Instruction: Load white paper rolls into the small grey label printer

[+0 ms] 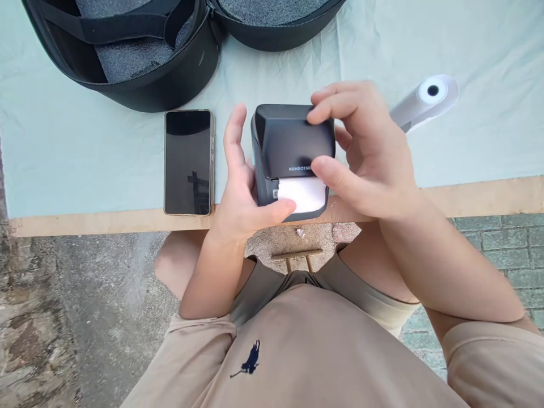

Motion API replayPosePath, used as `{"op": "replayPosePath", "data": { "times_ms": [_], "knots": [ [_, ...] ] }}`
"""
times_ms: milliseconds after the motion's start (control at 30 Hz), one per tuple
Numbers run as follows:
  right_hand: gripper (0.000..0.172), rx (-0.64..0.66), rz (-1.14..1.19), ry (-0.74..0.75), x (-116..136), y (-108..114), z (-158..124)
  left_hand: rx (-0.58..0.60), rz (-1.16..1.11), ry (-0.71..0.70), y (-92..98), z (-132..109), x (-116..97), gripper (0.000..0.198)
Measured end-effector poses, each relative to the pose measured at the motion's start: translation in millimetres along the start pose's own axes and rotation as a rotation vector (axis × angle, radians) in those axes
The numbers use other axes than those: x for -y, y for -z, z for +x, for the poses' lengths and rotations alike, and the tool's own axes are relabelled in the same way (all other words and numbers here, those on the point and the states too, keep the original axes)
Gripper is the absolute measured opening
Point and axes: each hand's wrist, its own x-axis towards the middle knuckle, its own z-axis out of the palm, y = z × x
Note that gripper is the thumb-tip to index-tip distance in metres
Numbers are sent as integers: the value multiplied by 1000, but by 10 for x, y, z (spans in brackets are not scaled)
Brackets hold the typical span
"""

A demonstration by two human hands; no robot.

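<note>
A black label printer [293, 141] with "NIIMBOT" lettering on its lid is at the table's front edge. White label paper [302, 194] shows at its front, below the lid. My left hand [244, 192] grips the printer from the left, its thumb across the paper at the front and its index finger pointing up beside the casing. On the right, my right hand [368, 150] has its thumb at the lid's front edge and a fingertip on the lid's upper right. Its other fingers are partly hidden behind the printer's right side.
Left of the printer lies a dark-screened phone [188, 162]. An unzipped black case [170, 79] with grey foam stands at the back left. To the right is a roll of white paper [419, 99] with a loose end. A pale cloth [488, 136] covers the table behind its wooden edge [488, 195].
</note>
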Motion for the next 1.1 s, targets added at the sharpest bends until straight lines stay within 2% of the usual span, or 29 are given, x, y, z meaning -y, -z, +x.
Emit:
{"op": "replayPosePath", "data": {
  "times_ms": [67, 100, 200, 367, 567, 733, 867, 967, 1100],
  "knots": [
    [36, 63, 88, -74, 15, -10, 8, 2, -88, -2, 4, 8, 20, 64],
    [43, 104, 146, -102, 23, -16, 11, -3, -117, 14, 2, 9, 27, 57],
    [54, 165, 278, -146, 42, -28, 17, -29, -87, 13, -21, -2, 20, 62],
    [52, 193, 285, -126, 43, -16, 34, -88, -14, 129, -98, -38, -85, 45],
    [55, 197, 261, -148, 4, -43, 41, -117, -113, 60, -154, -12, -77, 37],
    [40, 152, 297, -181, -37, -68, 8, -177, -104, 117, -134, 4, -81, 38],
    [35, 95, 231, -136, -10, -48, 0, -196, -50, 108, -121, 9, -117, 37],
    [42, 130, 217, -120, 4, -17, 8, -183, -39, 108, -125, 18, -124, 37],
    [65, 214, 135, -64, -15, 34, 28, -204, -45, 88, -114, 32, -112, 34]
  ]
}}
